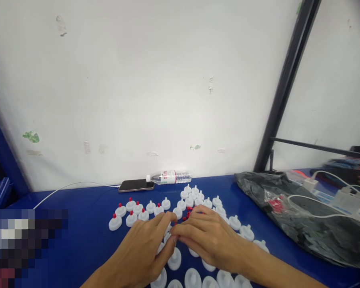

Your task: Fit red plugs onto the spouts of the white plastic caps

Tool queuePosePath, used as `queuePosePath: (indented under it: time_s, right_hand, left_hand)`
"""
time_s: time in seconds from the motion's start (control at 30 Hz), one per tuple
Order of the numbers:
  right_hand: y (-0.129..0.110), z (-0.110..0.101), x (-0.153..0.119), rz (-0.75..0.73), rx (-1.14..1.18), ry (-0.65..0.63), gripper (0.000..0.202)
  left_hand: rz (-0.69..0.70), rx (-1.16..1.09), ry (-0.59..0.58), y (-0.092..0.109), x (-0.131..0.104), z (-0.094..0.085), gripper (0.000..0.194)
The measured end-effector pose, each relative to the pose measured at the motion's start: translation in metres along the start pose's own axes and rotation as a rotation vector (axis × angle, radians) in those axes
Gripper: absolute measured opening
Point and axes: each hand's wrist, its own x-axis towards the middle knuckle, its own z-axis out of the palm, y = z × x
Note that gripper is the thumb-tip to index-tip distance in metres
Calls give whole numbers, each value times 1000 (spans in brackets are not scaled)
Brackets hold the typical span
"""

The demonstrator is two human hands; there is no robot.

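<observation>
My left hand (147,245) and my right hand (211,236) meet fingertip to fingertip above the table. Between the left thumb and fingers shows a white spouted lid (167,237), mostly covered. The right fingers pinch at its spout, where only a speck of a small red cap (175,224) is visible. Behind my right hand lie several loose red caps (188,214). To the left stand several white lids with red caps on their spouts (115,222). Bare white lids (193,278) are spread in front of, below and behind my hands.
A phone (136,185) on a cable and a clear bottle (169,177) lie along the wall. At right, a black plastic bag (288,224) is spread out, with a power strip (348,202) and white cables. A dark post (285,88) rises behind it.
</observation>
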Motion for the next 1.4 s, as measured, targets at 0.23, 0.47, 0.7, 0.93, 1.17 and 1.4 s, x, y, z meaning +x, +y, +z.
queuePosePath:
  time_s: [0.23, 0.47, 0.7, 0.93, 1.17, 1.4]
  right_hand:
    - [1, -2, 1, 4, -11, -4, 20]
    - [0, -2, 2, -6, -14, -5, 18]
    - [1, -1, -1, 14, -18, -38, 19]
    - [1, 0, -2, 21, -10, -36, 21]
    - [1, -1, 0, 4, -23, -24, 20]
    - [1, -2, -1, 16, -27, -41, 22]
  left_hand:
    - [18, 39, 23, -1, -1, 2, 31]
    - [28, 61, 23, -1, -2, 2, 32]
    - [17, 55, -11, 1, 0, 0, 27]
    - [10, 60, -30, 2, 2, -2, 22]
    - [-13, 16, -52, 2, 3, -2, 22]
    - [-14, 8, -53, 2, 1, -2, 23]
